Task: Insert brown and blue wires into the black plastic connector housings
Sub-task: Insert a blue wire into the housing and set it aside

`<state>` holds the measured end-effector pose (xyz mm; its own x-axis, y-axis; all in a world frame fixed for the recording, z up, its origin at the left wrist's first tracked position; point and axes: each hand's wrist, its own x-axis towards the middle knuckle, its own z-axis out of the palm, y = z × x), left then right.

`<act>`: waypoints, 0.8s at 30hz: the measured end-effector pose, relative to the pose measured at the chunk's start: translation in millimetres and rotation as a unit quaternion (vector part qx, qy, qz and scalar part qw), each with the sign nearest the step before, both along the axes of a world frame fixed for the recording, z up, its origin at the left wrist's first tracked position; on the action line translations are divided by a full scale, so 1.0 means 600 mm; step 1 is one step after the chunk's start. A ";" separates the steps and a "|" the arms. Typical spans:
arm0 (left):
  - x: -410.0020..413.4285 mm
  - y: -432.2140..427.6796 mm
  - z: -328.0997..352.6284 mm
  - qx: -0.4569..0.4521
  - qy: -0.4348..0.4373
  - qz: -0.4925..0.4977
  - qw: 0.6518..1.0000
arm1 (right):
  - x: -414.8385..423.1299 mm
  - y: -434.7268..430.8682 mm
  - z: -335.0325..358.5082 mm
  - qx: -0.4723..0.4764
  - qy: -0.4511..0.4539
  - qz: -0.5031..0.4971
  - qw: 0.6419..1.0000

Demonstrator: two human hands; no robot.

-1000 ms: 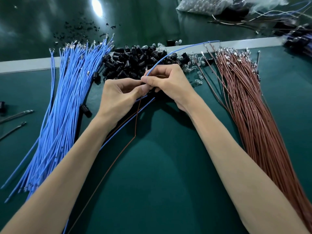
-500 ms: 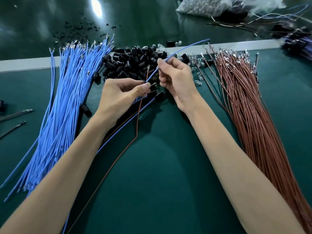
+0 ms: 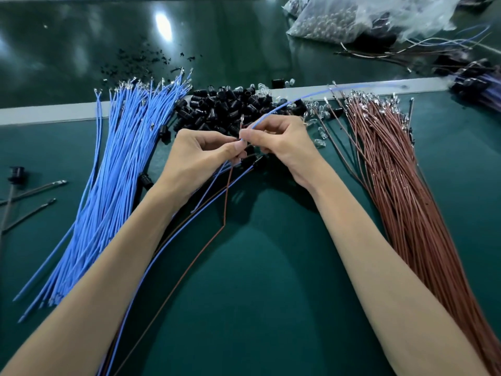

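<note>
My left hand (image 3: pixel 200 156) pinches a small black connector housing, mostly hidden by its fingers, with a brown wire (image 3: pixel 225 202) hanging down from it and bending across the mat. My right hand (image 3: pixel 282 142) pinches a single blue wire (image 3: pixel 306 96) near its end, right against the left fingertips; the wire arcs away to the upper right. A pile of black housings (image 3: pixel 230 107) lies just beyond both hands. A bundle of blue wires (image 3: pixel 116 180) fans out on the left and a bundle of brown wires (image 3: pixel 401 180) on the right.
Finished blue and brown wire pairs (image 3: pixel 173 240) trail under my left forearm. Clear small bulbs (image 3: pixel 317 115) are scattered right of the housings. Loose grey terminals (image 3: pixel 35 188) lie far left. Plastic bags (image 3: pixel 366 17) sit beyond the white strip (image 3: pixel 48 112).
My right hand first drew back and up along the blue wire, then came back down to the left fingertips, bringing the wire's end to the housing.
</note>
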<state>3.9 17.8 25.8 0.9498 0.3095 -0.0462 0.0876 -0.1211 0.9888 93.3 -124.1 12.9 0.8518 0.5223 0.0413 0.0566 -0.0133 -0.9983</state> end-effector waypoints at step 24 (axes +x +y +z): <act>0.037 -0.017 0.035 0.408 0.072 -0.036 0.909 | -0.028 -0.006 0.002 0.005 0.014 -0.091 0.996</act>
